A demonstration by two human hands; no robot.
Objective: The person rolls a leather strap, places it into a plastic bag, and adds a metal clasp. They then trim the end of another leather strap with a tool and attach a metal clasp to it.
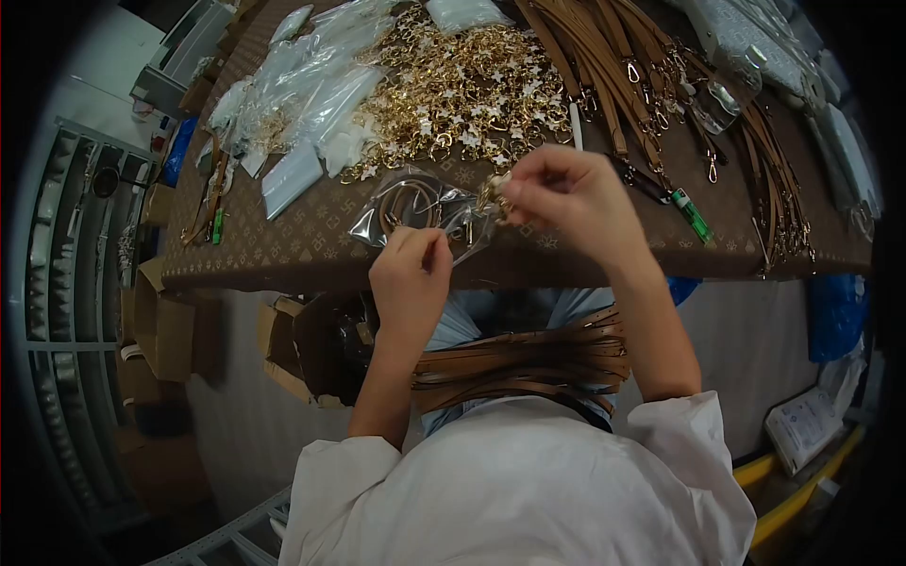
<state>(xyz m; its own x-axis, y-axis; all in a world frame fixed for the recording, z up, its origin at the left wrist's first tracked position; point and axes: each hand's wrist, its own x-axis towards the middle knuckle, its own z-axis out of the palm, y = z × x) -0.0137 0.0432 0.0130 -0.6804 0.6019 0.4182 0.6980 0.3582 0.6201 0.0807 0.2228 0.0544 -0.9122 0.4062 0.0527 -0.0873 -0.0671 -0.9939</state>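
A clear plastic bag point(363, 224) with a coiled tan strap point(408, 203) inside lies at the table's front edge. My left hand point(412, 274) pinches the bag's near edge, its fingers closed. At the bag's right side, my right hand point(566, 198) is closed on a small gold metal piece point(489, 196) by the bag's opening. Behind my hands spreads a big pile of gold clasps with white star charms point(462, 90). Brown leather straps point(522, 363) lie across my lap.
On the patterned brown tablecloth point(311, 247) are plastic bags point(311, 85) at left, strap bundles point(604, 80) at right and a green-labelled object point(692, 217). Cardboard boxes point(162, 321) and a metal shelf point(71, 347) stand at left; a blue bag point(836, 316) is at right.
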